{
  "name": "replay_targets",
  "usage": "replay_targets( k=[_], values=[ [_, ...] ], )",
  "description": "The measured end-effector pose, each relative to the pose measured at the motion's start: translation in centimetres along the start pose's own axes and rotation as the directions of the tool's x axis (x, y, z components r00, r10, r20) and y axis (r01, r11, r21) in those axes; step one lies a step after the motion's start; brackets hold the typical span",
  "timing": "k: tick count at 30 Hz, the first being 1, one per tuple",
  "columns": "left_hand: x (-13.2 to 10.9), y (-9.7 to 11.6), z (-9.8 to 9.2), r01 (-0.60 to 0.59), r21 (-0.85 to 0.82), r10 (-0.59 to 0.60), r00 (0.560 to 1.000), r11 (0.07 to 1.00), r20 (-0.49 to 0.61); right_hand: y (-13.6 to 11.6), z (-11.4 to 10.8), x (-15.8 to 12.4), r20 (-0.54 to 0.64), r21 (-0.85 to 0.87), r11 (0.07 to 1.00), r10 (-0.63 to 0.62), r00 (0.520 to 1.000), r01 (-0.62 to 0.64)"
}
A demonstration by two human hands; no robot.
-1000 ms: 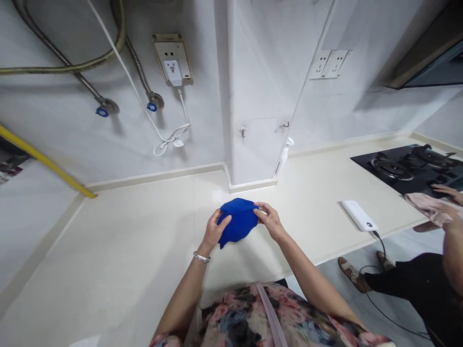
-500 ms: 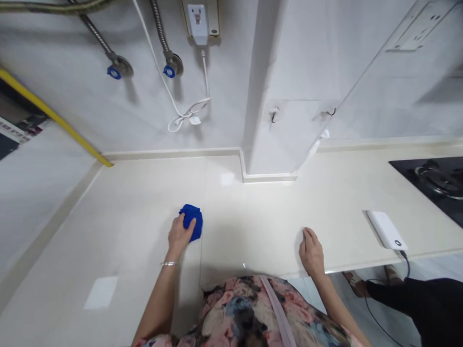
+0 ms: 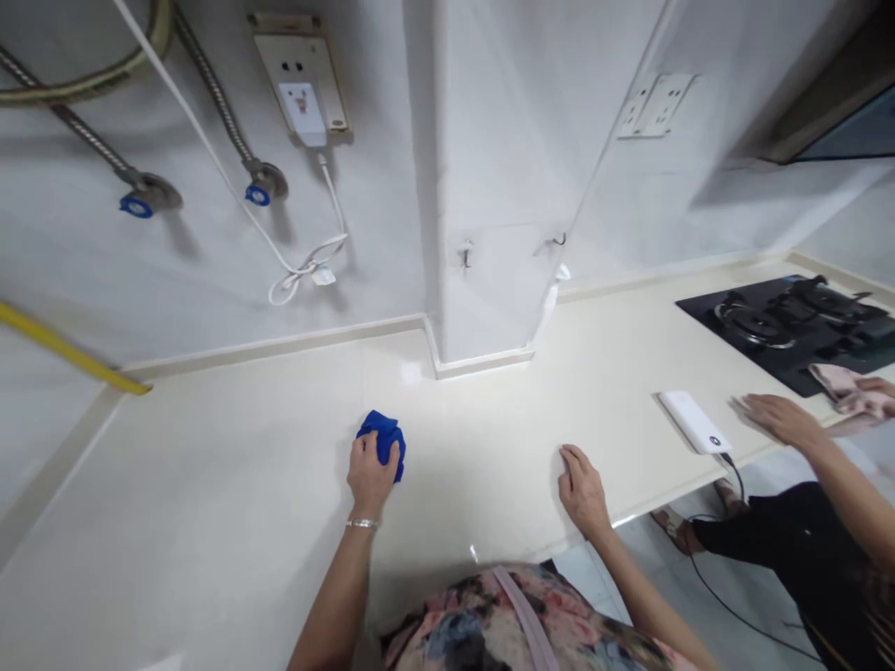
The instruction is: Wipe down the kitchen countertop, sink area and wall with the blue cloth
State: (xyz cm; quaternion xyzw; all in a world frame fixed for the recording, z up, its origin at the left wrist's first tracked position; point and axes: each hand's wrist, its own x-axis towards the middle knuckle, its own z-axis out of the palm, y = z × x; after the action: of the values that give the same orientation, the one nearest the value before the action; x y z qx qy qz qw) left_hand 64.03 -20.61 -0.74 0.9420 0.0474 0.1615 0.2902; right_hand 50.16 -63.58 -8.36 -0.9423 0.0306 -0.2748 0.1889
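Note:
My left hand (image 3: 370, 475) is closed on a blue cloth (image 3: 392, 447), pressed onto the pale countertop (image 3: 482, 429). The cloth is bunched up and its top part shows beyond the fingers. To the right, my right hand (image 3: 584, 489) rests on the countertop near its front edge, fingers loosely bent, with nothing visible in it.
A white power bank (image 3: 692, 422) with a black cable lies right of my right hand. Beyond it are a black gas hob (image 3: 790, 326) and a co-worker's hands, one by a pink cloth (image 3: 846, 384). A wall pillar (image 3: 489, 298) juts onto the countertop. A yellow pipe (image 3: 70, 349) and a plugged-in white cord (image 3: 328, 205) are at left.
The view has turned right, bringing more of the hob and a co-worker's hands into sight. My left hand has moved right with the blue cloth; my right hand stays on the countertop.

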Motion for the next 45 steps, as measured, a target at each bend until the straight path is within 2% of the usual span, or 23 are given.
replay_targets(
  k=[2, 4, 7, 9, 10, 12, 14, 15, 16, 18, 20, 23, 24, 26, 28, 29, 32, 34, 37, 40, 43, 45],
  values=[
    [0.2, 0.8, 0.4, 0.038, -0.061, -0.036, 0.999, 0.997, 0.033, -0.1, 0.3, 0.0, -0.014, 0.004, 1.000, 0.005, 1.000, -0.005],
    [0.6, 1.5, 0.4, 0.120, -0.182, -0.095, 0.986, 0.976, 0.136, 0.0, 0.7, 0.0, -0.027, 0.007, 1.000, 0.004, 1.000, -0.004],
    [1.9, 2.7, -0.6, 0.340, -0.417, -0.187, 0.912, 0.843, 0.366, 0.1, 1.1, 0.0, -0.049, -0.002, 1.000, -0.007, 0.999, 0.007],
    [3.1, 4.0, -2.1, 0.456, -0.540, -0.226, 0.870, 0.707, 0.439, 0.4, 1.3, 0.1, -0.057, -0.003, 1.000, -0.011, 0.998, 0.011],
    [3.7, 4.7, -3.1, 0.479, -0.597, -0.234, 0.866, 0.643, 0.442, 0.5, 1.3, 0.1, -0.057, 0.001, 1.000, -0.011, 0.998, 0.011],
    [5.0, 6.1, -5.2, 0.465, -0.707, -0.207, 0.881, 0.532, 0.425, 0.7, 1.3, 0.0, -0.051, 0.011, 1.000, -0.012, 0.999, 0.013],
    [6.5, 7.1, -7.2, 0.436, -0.777, -0.126, 0.895, 0.455, 0.428, 0.8, 1.2, -0.1, -0.046, 0.015, 1.000, -0.018, 0.999, 0.019],
    [7.2, 7.2, -8.0, 0.416, -0.782, -0.085, 0.900, 0.464, 0.428, 0.9, 1.2, -0.1, -0.046, 0.014, 1.000, -0.022, 0.999, 0.022],
    [7.9, 7.0, -8.6, 0.383, -0.754, -0.053, 0.905, 0.534, 0.423, 1.0, 1.1, -0.2, -0.043, 0.015, 1.000, -0.025, 0.999, 0.026],
    [9.0, 6.0, -9.2, 0.289, -0.585, -0.044, 0.917, 0.758, 0.396, 1.0, 1.1, -0.2, -0.038, 0.018, 0.999, -0.030, 0.999, 0.031],
    [9.3, 4.3, -9.2, 0.214, -0.354, -0.090, 0.938, 0.910, 0.335, 0.9, 0.9, -0.2, -0.038, 0.021, 0.999, -0.036, 0.999, 0.036],
    [7.8, 2.2, -7.7, 0.118, -0.039, -0.105, 0.963, 0.992, 0.247, 0.7, 0.7, -0.1, -0.043, 0.018, 0.999, -0.050, 0.998, 0.050],
    [6.8, 1.8, -6.8, 0.064, 0.062, -0.078, 0.961, 0.996, 0.267, 0.6, 0.7, -0.1, -0.042, 0.017, 0.998, -0.052, 0.998, 0.053],
    [4.6, 1.5, -4.6, -0.067, 0.191, -0.010, 0.927, 0.979, 0.375, 0.5, 0.6, 0.0, -0.039, 0.015, 0.999, -0.049, 0.998, 0.049],
    [2.4, 1.6, -2.2, -0.163, 0.206, 0.054, 0.891, 0.965, 0.451, 0.4, 0.6, -0.1, -0.035, 0.011, 0.999, -0.041, 0.999, 0.042],
    [1.5, 1.7, -1.1, -0.193, 0.214, 0.083, 0.895, 0.957, 0.439, 0.4, 0.6, -0.1, -0.033, 0.009, 0.999, -0.037, 0.999, 0.038],
    [0.3, 1.8, 1.3, -0.223, 0.229, 0.159, 0.951, 0.948, 0.266, 0.3, 0.5, -0.2, -0.021, 0.004, 1.000, -0.030, 0.999, 0.030],
    [1.0, 1.6, 2.0, -0.205, 0.152, 0.180, 0.970, 0.967, 0.160, 0.3, 0.4, -0.3, -0.010, 0.003, 1.000, -0.029, 1.000, 0.029],
    [3.6, 1.4, 1.9, -0.091, -0.064, 0.099, 0.987, 0.994, 0.128, 0.2, 0.2, -0.3, -0.007, 0.001, 0.999, -0.037, 0.999, 0.037],
    [7.5, 2.0, 1.4, 0.068, -0.166, -0.048, 0.991, 0.984, 0.121, 0.0, 0.1, -0.5, -0.003, -0.002, 1.000, -0.030, 1.000, 0.030],
    [11.2, 3.8, 1.7, 0.195, -0.236, -0.174, 0.979, 0.952, 0.108, 0.0, 0.0, -0.8, 0.018, -0.008, 1.000, -0.013, 1.000, 0.013],
    [13.1, 5.8, 2.9, 0.242, -0.293, -0.218, 0.969, 0.925, 0.114, 0.0, 0.0, -1.0, 0.041, -0.014, 1.000, 0.004, 0.999, -0.004]
  ],
)
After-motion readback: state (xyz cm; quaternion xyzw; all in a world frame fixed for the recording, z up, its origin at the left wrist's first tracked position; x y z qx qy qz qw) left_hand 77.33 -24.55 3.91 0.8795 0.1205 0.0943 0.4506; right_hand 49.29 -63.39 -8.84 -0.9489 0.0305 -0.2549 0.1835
